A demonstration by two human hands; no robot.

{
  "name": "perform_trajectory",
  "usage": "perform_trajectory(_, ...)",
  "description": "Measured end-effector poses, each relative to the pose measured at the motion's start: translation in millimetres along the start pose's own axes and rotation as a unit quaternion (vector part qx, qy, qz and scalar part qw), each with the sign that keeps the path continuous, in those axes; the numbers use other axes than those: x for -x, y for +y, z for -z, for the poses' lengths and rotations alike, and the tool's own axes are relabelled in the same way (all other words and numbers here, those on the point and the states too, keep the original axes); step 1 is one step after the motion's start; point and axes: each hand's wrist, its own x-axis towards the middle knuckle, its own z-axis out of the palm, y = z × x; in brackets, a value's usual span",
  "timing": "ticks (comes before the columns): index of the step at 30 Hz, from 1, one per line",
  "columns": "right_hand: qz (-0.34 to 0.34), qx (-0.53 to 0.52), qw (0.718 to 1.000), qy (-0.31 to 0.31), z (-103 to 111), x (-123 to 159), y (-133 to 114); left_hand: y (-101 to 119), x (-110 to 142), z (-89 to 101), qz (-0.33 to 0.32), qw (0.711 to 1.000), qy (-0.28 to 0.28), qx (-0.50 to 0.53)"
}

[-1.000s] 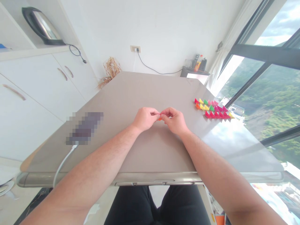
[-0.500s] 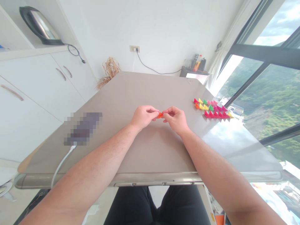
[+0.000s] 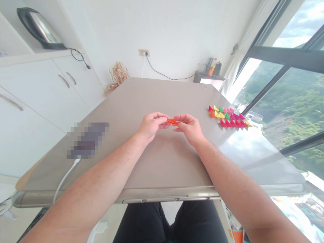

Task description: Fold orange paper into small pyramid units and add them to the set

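Observation:
A small piece of folded orange paper [image 3: 172, 122] is stretched between my two hands, above the middle of the table. My left hand [image 3: 153, 125] pinches its left end between thumb and fingers. At the other end, my right hand [image 3: 188, 127] grips it the same way, fingertips partly covering it. Off to the right, several small folded paper boats [image 3: 233, 123] stand in rows, in red, pink, yellow, green and orange.
The grey table [image 3: 162, 168] reaches from my lap toward the wall. A blurred-out dark device [image 3: 88, 141] with a white cable [image 3: 63, 179] lies on the left. A kettle [image 3: 42, 28] stands on the cabinet shelf, and windows [image 3: 291, 101] line the right side.
My hands have drawn slightly apart, so more of the orange paper shows between them. The left hand has shifted a little left. The boats stay in their rows.

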Motion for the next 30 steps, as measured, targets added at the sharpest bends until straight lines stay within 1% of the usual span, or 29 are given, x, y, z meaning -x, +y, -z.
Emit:
perform_trajectory(2, 0.008, 0.028, 1.0, -0.01, -1, 0, 2, -2, 0, -0.8, -0.007, 1.0, 0.001, -0.008)
perform_trajectory(5, 0.043, 0.109, 0.993, -0.018, -1, -1, 8, -5, -1, -3.4, -0.024, 0.999, 0.008, -0.023)
perform_trajectory(8, 0.088, 0.19, 0.978, 0.005, -1, -1, 13, -6, 0, -5.6, -0.025, 1.0, 0.003, -0.017)
perform_trajectory(10, 0.103, 0.219, 0.97, 0.023, -1, 0, 14, -6, 0, -6.2, -0.019, 1.0, -0.004, -0.011)
perform_trajectory(15, 0.108, 0.21, 0.971, 0.045, -3, 3, 10, -3, 1, -5.6, 0.001, 1.0, -0.015, 0.005)
perform_trajectory(19, 0.11, 0.188, 0.975, 0.051, -5, 3, 7, -4, 0, -4.7, 0.017, 0.999, -0.017, 0.047)
perform_trajectory(23, 0.099, 0.144, 0.983, 0.063, -4, 1, 11, -8, 0, -4.7, 0.01, 0.995, -0.036, 0.088)
perform_trajectory(26, 0.096, 0.121, 0.985, 0.07, -4, 0, 12, -10, 1, -5.8, 0.004, 0.995, -0.04, 0.095)
perform_trajectory(30, 0.092, 0.158, 0.981, 0.069, -5, 2, 9, -11, 1, -6.7, -0.023, 0.996, -0.03, 0.081)
